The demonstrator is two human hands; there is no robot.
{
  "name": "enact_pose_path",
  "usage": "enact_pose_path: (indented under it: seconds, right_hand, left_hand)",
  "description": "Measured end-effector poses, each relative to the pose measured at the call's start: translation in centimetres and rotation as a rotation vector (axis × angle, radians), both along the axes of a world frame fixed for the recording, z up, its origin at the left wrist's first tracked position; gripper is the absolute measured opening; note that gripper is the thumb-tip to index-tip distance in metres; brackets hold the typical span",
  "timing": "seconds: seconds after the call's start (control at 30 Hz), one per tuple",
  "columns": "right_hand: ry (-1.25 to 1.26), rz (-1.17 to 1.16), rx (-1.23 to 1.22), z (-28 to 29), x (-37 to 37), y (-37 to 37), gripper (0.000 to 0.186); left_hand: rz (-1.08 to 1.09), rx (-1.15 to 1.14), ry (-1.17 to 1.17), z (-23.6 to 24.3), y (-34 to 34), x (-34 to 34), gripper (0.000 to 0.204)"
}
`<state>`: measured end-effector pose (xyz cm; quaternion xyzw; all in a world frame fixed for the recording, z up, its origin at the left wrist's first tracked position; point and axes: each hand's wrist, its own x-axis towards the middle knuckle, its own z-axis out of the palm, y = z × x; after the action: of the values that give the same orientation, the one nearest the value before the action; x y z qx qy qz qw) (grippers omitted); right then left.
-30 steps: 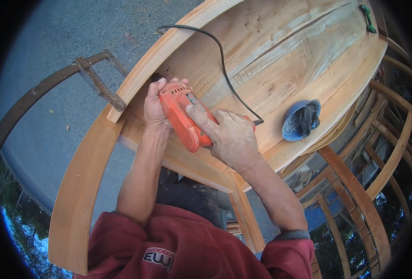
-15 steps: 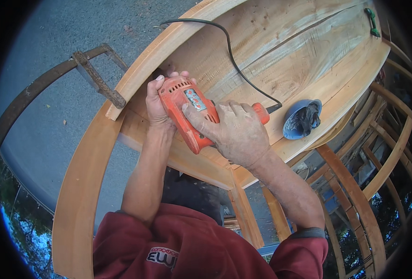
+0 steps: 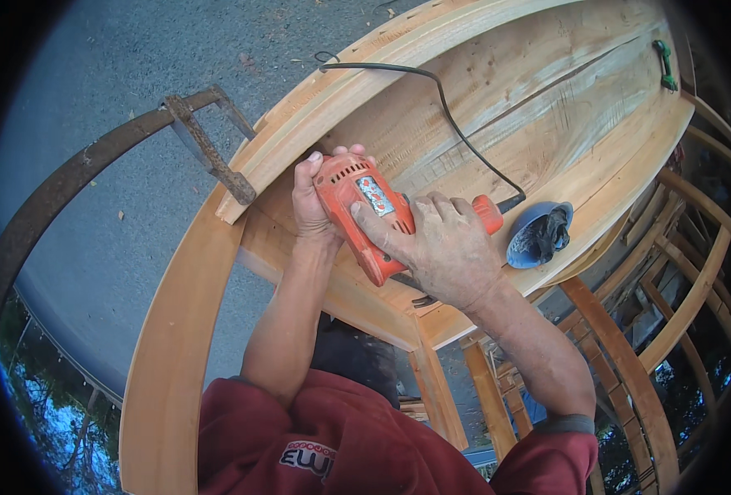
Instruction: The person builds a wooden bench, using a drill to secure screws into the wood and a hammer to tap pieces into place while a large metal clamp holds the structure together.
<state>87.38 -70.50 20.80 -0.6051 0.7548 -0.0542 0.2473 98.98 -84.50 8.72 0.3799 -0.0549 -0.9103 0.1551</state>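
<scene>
Both my hands hold an orange-red corded power tool (image 3: 359, 196) with vent slots and a label plate; its working end is hidden, so I cannot tell its exact kind. My left hand (image 3: 309, 194) wraps around its far left end, fingertips showing over the top edge. My right hand (image 3: 452, 247), dusty, grips the handle side, with the thumb lying across the body. From the handle end a black cord (image 3: 464, 136) loops up over a curved wooden edge. Under the tool lie pale wooden boards (image 3: 481, 107) forming a shallow curved piece. The tool's underside is out of sight.
A rusty metal clamp (image 3: 204, 153) grips the curved wooden rail (image 3: 167, 330) on the left. A blue bowl (image 3: 539, 235) with dark crumpled material sits on the boards. A green object (image 3: 665, 66) lies farther right. Curved wooden frames (image 3: 621, 363) stand at the right.
The whole scene has shifted rightward and slightly down in the picture, my hands and the tool with it. Both hands keep the same hold. A dark metal piece shows more beneath my right hand.
</scene>
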Motion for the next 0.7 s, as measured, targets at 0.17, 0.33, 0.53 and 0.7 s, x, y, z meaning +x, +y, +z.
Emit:
enact_pose_path:
  seconds: [0.17, 0.33, 0.53, 0.7]
  right_hand:
    - [0.039, 0.074, 0.085, 1.9, -1.4, -1.7, 0.056]
    - [0.046, 0.046, 0.057, 1.6, -1.3, -1.4, 0.054]
    - [0.041, 0.012, 0.031, 1.5, -1.5, -0.9, 0.055]
    - [0.059, 0.060, 0.036, 1.2, -1.2, -1.8, 0.055]
  left_hand:
    - [0.071, 0.040, -0.008, 0.2, 0.4, 0.1, 0.035]
    - [0.058, 0.040, 0.050, -0.3, 0.0, -0.1, 0.034]
    - [0.025, 0.039, -0.005, 0.1, 0.5, -0.6, 0.034]
    - [0.080, 0.034, 0.009, -0.8, -0.3, 0.0, 0.034]
